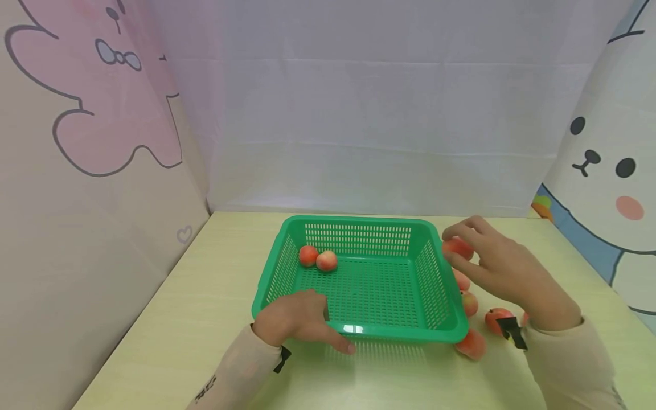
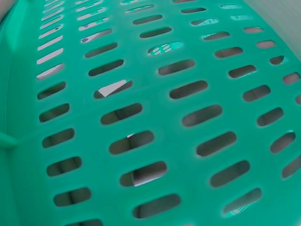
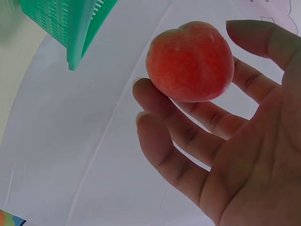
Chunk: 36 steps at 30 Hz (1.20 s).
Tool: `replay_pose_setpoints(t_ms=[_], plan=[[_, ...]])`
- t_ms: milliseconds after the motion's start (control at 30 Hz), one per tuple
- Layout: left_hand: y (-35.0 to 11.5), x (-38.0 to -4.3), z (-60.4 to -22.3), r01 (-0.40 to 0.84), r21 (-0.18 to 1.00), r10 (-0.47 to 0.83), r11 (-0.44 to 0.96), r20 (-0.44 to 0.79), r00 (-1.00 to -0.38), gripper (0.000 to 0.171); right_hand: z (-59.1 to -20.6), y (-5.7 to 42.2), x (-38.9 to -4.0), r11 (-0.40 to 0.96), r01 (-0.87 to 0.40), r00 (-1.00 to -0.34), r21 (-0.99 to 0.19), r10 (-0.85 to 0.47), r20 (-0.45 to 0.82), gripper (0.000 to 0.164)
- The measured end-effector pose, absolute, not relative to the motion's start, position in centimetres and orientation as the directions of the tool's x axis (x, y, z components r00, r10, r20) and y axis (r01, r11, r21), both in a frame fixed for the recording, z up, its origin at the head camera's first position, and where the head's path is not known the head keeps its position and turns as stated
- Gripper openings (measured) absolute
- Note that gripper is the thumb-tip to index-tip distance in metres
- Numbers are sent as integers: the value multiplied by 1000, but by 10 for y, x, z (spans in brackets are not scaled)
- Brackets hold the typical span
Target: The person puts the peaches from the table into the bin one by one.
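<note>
A green plastic basket (image 1: 359, 332) stands on the table with two peaches, one redder (image 1: 308, 255) and one paler (image 1: 327, 261), at its back left. My left hand (image 1: 297, 318) grips the near left rim, fingers inside and thumb outside. In the left wrist view the slotted basket wall (image 2: 155, 101) fills the picture, and the hand is barely seen. Just beyond the basket's right rim, my right hand (image 1: 494, 265) holds a red peach (image 3: 190, 61) between thumb and fingers, raised above the table.
Several more peaches lie on the table right of the basket, among them one by the near corner (image 1: 471, 344) and one beside the right sleeve (image 1: 498, 320). White cloth (image 1: 379, 125) hangs behind the table, with cartoon-printed sheets at both sides.
</note>
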State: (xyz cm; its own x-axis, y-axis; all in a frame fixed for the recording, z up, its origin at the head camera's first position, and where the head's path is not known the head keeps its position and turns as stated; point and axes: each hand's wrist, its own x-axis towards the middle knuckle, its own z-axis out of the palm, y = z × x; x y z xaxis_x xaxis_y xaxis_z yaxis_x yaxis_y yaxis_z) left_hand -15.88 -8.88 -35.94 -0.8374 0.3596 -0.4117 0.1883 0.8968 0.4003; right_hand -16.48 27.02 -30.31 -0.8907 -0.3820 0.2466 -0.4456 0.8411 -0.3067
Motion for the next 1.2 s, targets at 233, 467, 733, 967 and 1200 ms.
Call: replay_pose_setpoints(t_ms=[233, 467, 733, 967, 1200], plan=[[-90, -158, -359, 190, 405, 363, 894, -409, -837, 66, -304, 268, -164, 837, -457, -885, -302, -391, 254, 30], [-90, -158, -359, 186, 383, 348, 905, -414, -841, 66, -304, 266, -163, 840, -452, -886, -299, -384, 259, 36], [-90, -159, -359, 184, 394, 355, 900, -421, -835, 64, -303, 262, -163, 850, -460, -875, -256, -384, 295, 53], [-91, -159, -358, 185, 393, 354, 901, -418, -837, 66, -304, 260, -164, 810, -524, -834, -264, -423, 354, 45], [-90, -159, -359, 186, 424, 372, 886, -413, -831, 62, -303, 259, -160, 837, -487, -853, -250, -395, 341, 38]])
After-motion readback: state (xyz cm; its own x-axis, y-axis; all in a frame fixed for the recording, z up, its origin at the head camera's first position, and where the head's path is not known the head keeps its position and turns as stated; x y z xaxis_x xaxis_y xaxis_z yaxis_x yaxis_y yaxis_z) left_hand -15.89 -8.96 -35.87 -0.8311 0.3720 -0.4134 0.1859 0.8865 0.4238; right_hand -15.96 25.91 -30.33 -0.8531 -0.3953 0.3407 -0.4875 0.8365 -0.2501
